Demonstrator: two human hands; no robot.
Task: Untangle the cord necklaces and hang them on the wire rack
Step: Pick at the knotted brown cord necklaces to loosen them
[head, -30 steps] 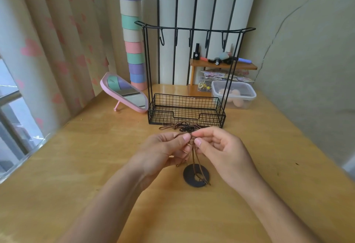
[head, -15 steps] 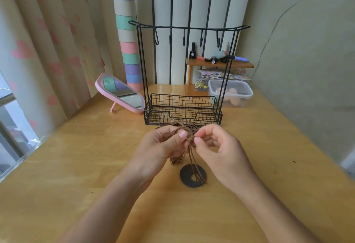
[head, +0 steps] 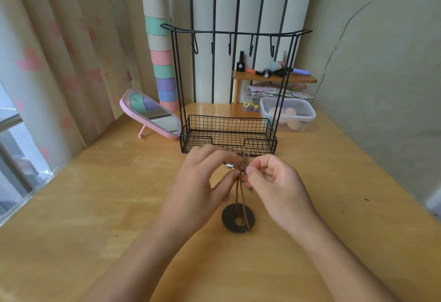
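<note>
A knot of brown cord necklaces (head: 243, 163) is pinched between my left hand (head: 202, 182) and my right hand (head: 276, 185), just above the wooden table. Two cord strands drop from the knot to a dark ring pendant (head: 238, 217) lying flat on the table. A small silvery piece shows by my left fingertips. The black wire rack (head: 229, 134) stands right behind my hands, with a mesh basket at its base and a top bar (head: 235, 32) carrying several bare hooks.
A pink tilted mirror (head: 150, 114) stands left of the rack. A clear lidded box (head: 287, 114) and a small wooden shelf (head: 274, 77) with pens and a bottle sit behind on the right. Curtains hang at left, a wall rises at right.
The knot has been lifted a little and pulled tighter between my fingertips. My hands sit closer to the rack's basket, and the loose cord loops on the table are gathered up.
</note>
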